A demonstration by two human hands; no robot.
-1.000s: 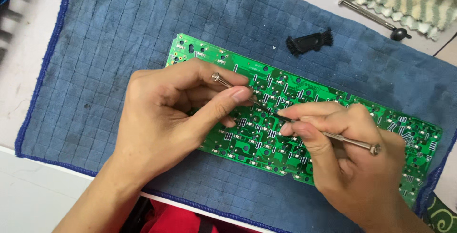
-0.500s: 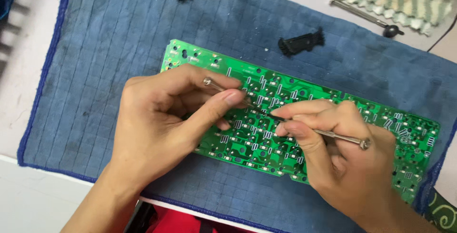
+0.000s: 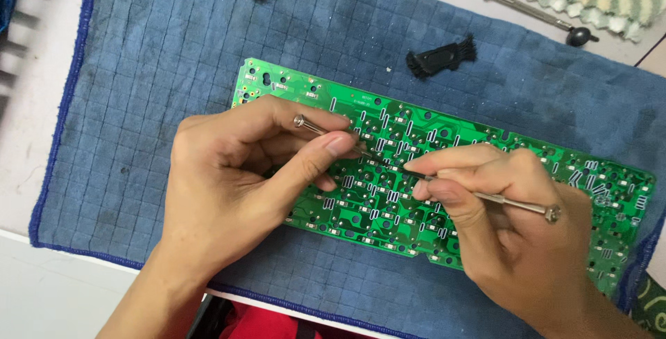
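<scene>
green circuit board (image 3: 485, 166) under both hands, left hand (image 3: 236, 179) & right hand (image 3: 513, 228) w/ thin tools

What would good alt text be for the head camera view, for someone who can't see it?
Two bare hands, the left hand and right hand, each hold a thin metal tool with tips meeting over a green circuit board. The board lies on a blue cloth, with a small black brush beyond it.
</scene>
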